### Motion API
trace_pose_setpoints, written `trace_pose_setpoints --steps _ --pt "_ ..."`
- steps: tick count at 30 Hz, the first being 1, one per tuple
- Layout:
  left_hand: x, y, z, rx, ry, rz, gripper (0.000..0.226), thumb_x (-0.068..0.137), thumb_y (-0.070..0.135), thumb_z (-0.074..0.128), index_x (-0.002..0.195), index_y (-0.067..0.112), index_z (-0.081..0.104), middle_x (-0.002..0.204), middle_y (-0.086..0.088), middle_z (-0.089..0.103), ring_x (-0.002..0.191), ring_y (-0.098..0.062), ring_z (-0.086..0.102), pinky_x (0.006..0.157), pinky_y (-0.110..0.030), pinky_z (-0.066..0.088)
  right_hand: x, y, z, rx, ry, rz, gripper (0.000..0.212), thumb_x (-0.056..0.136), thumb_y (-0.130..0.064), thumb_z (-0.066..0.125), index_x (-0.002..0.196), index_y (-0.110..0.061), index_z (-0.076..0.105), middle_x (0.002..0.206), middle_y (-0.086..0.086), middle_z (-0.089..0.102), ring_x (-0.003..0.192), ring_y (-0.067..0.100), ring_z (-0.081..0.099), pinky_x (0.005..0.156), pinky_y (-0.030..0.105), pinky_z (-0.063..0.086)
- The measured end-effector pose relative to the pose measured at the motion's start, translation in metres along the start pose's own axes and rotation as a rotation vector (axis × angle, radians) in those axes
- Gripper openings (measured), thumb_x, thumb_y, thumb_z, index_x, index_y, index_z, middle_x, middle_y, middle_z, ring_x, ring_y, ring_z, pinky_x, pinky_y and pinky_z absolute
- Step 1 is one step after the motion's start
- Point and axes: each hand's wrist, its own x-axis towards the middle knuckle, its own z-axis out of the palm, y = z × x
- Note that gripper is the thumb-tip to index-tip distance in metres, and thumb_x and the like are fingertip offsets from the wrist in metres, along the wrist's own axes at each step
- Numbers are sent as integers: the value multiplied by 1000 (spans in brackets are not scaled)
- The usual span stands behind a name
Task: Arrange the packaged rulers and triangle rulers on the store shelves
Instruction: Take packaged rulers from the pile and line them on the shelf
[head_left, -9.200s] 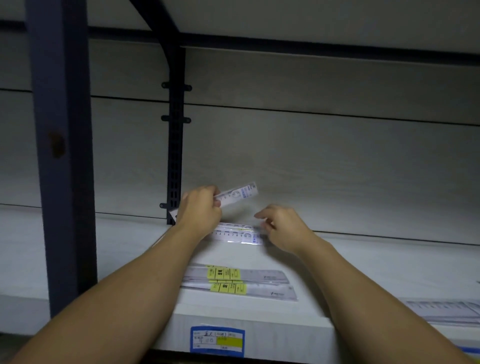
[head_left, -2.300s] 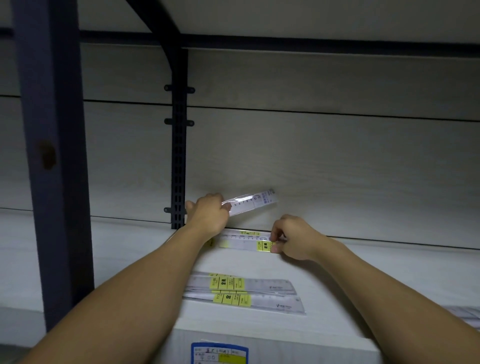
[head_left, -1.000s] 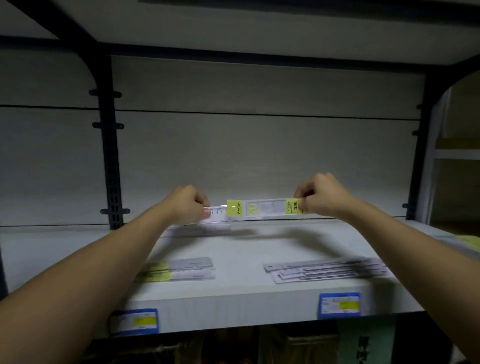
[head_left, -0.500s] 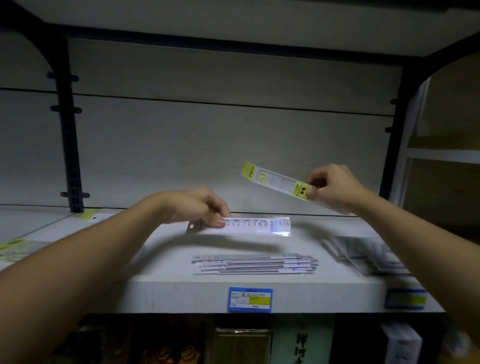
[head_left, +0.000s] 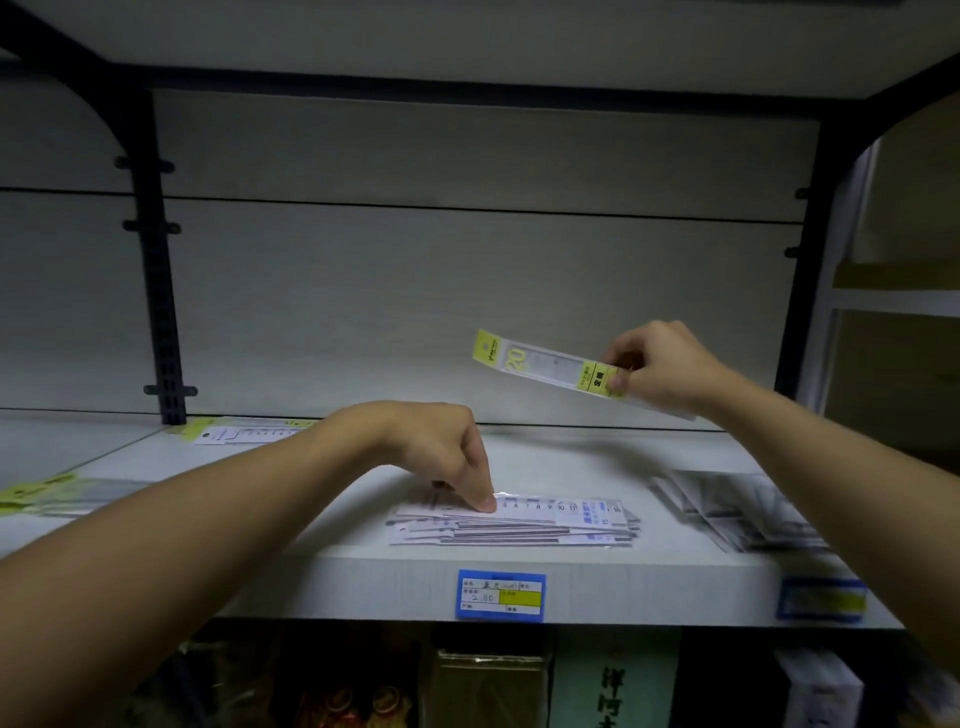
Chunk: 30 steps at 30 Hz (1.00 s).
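Observation:
My left hand (head_left: 431, 447) pinches the left end of a white packaged ruler (head_left: 561, 508), which lies on top of a stack of packaged rulers (head_left: 519, 535) near the front middle of the white shelf (head_left: 363, 582). My right hand (head_left: 660, 364) grips one end of a yellow-labelled packaged ruler (head_left: 540, 364) marked 20. It holds that ruler in the air above the shelf's right half, tilted with the free end up and to the left.
A pile of dark packaged items (head_left: 737, 509) lies at the shelf's right. Yellow-labelled rulers lie at the back left (head_left: 244, 434) and far left (head_left: 52, 493). Blue price tags (head_left: 500, 595) sit on the front edge. Black uprights (head_left: 156, 260) flank the bay; stock fills the shelf below.
My left hand has lowered the white ruler from just above the shelf onto the stack. My right hand keeps the yellow-labelled ruler raised. The view has moved slightly closer.

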Motion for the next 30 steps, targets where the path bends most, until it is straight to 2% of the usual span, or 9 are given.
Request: trace_pose_setpoints --steps 3,6,11,15,18,21,23,27,30 --pt "-1 2 2 15 15 -15 24 76 40 81 93 22 81 90 4 77 94 -20 69 94 -41 55 0 1 2 -1 1 -34 12 83 -10 75 93 -14 78 84 3 72 81 16 62 69 23 40" --pt "-3 3 2 13 19 -10 24 78 39 79 93 20 80 89 4 77 94 -22 70 91 -41 56 1 2 5 14 -16 -42 11 83 -10 75 94 -14 78 85 3 73 84 17 64 70 23 42" --pt "-12 -4 -9 27 113 -37 20 82 35 75 93 19 79 84 3 75 73 -7 66 81 -33 56 8 -1 15 34 -38 -43 12 83 -11 76 94 -15 78 83 1 72 81 15 62 70 23 41" --pt "-32 -34 -33 45 249 -96 17 86 32 73 91 17 78 69 9 71 66 -4 64 67 -23 50 16 -18 25 39 -68 -63 12 83 -12 77 94 -17 78 85 1 72 85 15 64 71 23 43" --pt "-52 -67 -51 42 333 -133 10 87 25 71 89 17 78 68 10 71 66 -8 65 67 -24 52 23 -40 36 30 -102 -107 11 83 -12 76 93 -18 78 85 -1 72 82 12 62 62 16 42" --pt "-74 -102 -64 26 405 -132 9 88 19 70 89 19 78 79 -4 75 66 -11 65 72 -30 56 29 -69 51 25 -150 -143 11 82 -13 76 89 -21 77 81 -5 71 75 7 61 56 7 38" --pt "-90 -125 -70 15 443 -115 7 87 21 71 88 20 79 81 -7 75 68 -13 65 73 -29 55 32 -91 63 16 -206 -165 13 81 -11 76 87 -22 77 78 -5 71 71 4 59 53 5 39" --pt "-112 -162 -85 -9 548 -110 7 87 22 71 86 22 79 78 -4 74 64 -9 62 67 -22 51 42 -146 91 3 -278 -179 15 81 -11 75 84 -25 74 76 -6 69 69 7 58 50 8 40" --pt "-121 -175 -99 38 631 -103 10 89 22 68 91 22 78 77 4 73 68 -7 62 60 -12 46 50 -192 109 -28 -298 -216 14 81 -12 74 91 -22 76 76 -7 68 69 5 57 51 6 39"
